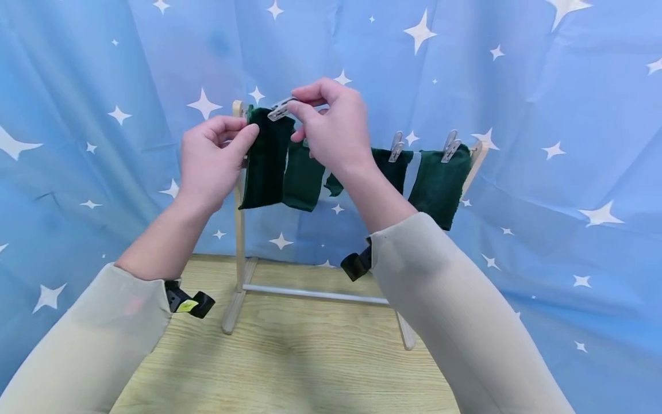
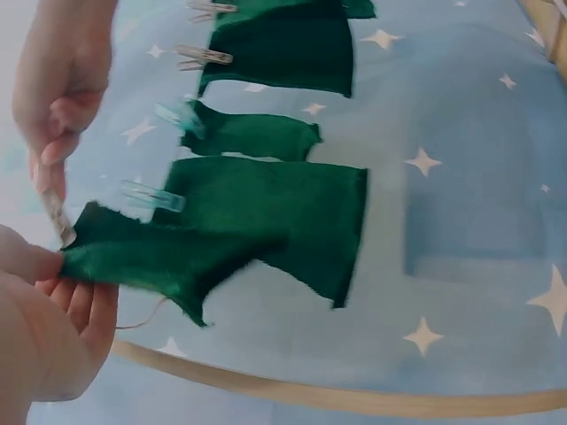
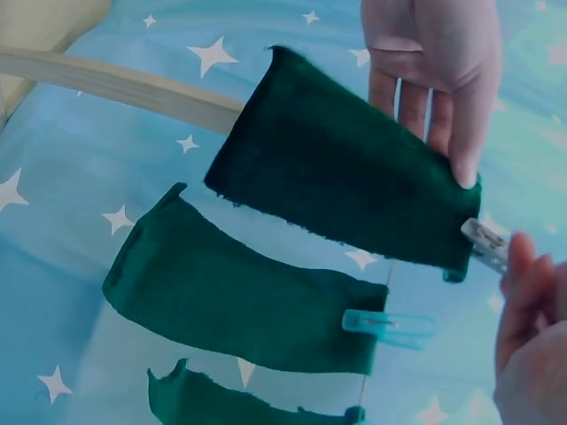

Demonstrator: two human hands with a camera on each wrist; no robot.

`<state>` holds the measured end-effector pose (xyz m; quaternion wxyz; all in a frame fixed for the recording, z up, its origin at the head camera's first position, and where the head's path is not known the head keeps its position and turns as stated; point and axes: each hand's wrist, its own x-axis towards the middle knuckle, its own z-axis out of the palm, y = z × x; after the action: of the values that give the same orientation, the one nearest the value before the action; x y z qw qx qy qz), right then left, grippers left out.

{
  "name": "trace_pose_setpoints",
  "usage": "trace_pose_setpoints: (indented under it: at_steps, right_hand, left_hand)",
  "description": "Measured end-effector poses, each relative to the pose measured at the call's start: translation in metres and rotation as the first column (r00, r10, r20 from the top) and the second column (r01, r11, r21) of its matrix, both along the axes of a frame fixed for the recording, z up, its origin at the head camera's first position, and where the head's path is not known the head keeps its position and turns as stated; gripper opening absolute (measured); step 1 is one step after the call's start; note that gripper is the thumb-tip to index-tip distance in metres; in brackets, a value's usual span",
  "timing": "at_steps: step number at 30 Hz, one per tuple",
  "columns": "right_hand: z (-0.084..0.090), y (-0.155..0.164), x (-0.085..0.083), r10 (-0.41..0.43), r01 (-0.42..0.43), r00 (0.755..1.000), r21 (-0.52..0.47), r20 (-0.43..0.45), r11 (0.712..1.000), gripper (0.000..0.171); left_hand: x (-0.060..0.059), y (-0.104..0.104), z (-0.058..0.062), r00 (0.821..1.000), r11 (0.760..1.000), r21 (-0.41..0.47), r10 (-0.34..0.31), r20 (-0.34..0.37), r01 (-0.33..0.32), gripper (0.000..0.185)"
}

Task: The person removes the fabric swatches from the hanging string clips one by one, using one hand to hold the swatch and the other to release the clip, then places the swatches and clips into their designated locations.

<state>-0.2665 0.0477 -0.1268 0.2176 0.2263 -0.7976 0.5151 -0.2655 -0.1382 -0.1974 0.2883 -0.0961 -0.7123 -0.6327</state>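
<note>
Hanging at the left end of a small wooden drying rack [image 1: 239, 230], a dark green cloth [image 1: 266, 158] droops from the top line just beside the rack's left post, its upper edge level with the post's tip. The left hand [image 1: 212, 155] holds the cloth's top left corner, thumb in front and fingers curled behind the fabric. The right hand [image 1: 331, 123] pinches a pale clothes peg [image 1: 280, 109] between thumb and forefinger, the peg tilted and touching the cloth's upper right corner; whether its jaws are already closed on the fabric cannot be told. In the right wrist view the same peg [image 3: 485, 243] sits at the cloth's corner beside the left hand's fingertips [image 3: 461, 164]. Just to the right hangs a second green cloth [image 1: 302, 178], partly overlapped by the first and held by a light blue peg [image 3: 388, 324]. Farther along the line hang more green cloths [image 1: 439, 184], fastened by two grey pegs [image 1: 397, 145] near the right post. The rack stands on a wood-grain worktop [image 1: 289, 368], before a blue curtain [image 1: 543, 115] printed with white stars. Both forearms wear pale sleeves [image 1: 455, 299] with black straps [image 1: 355, 264] at the wrist.
</note>
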Motion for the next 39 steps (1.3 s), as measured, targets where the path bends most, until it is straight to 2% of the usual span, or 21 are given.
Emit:
trace_pose_setpoints:
  at_steps: [4, 8, 13, 18, 21, 27, 30, 35, 39]
  right_hand:
    - [-0.001, 0.015, 0.008, 0.020, -0.021, 1.000, -0.045, -0.020, 0.999, 0.022]
    - [-0.004, 0.032, 0.017, 0.010, -0.012, 0.999, -0.046, -0.046, 0.999, 0.021]
    - [-0.012, 0.057, 0.029, -0.039, 0.037, 0.996, -0.029, -0.080, 0.999, 0.021]
    - [-0.027, 0.083, 0.042, -0.089, 0.087, 0.994, -0.027, -0.069, 0.996, 0.021]
    - [-0.041, 0.101, 0.048, -0.128, 0.127, 0.990, -0.018, -0.052, 0.992, 0.021]
    - [-0.071, 0.139, 0.058, -0.169, 0.168, 0.986, -0.035, -0.005, 0.985, 0.023]
    - [-0.084, 0.157, 0.063, -0.201, 0.202, 0.979, -0.047, 0.037, 0.978, 0.026]
    - [-0.105, 0.188, 0.074, -0.229, 0.237, 0.967, -0.063, 0.110, 0.970, 0.030]
    - [-0.124, 0.214, 0.085, -0.226, 0.247, 0.961, -0.120, 0.162, 0.962, 0.032]
  left_hand:
    - [0.008, -0.006, 0.004, 0.996, 0.997, -0.028, -0.077, 0.045, 0.078, 0.032]
    - [0.015, -0.015, 0.004, 0.985, 0.986, -0.079, -0.135, 0.106, 0.143, 0.034]
    - [0.022, -0.025, 0.000, 0.958, 0.964, -0.146, -0.186, 0.220, 0.221, 0.042]
    - [0.026, -0.039, -0.009, 0.928, 0.945, -0.176, -0.216, 0.303, 0.277, 0.048]
    - [0.028, -0.047, -0.017, 0.919, 0.936, -0.192, -0.223, 0.326, 0.295, 0.053]
    - [0.031, -0.064, -0.032, 0.917, 0.927, -0.253, -0.178, 0.356, 0.278, 0.059]
    - [0.031, -0.073, -0.040, 0.919, 0.928, -0.258, -0.167, 0.356, 0.268, 0.050]
    - [0.032, -0.087, -0.057, 0.917, 0.934, -0.230, -0.179, 0.356, 0.272, 0.023]
    - [0.033, -0.098, -0.072, 0.916, 0.929, -0.239, -0.189, 0.354, 0.284, 0.019]
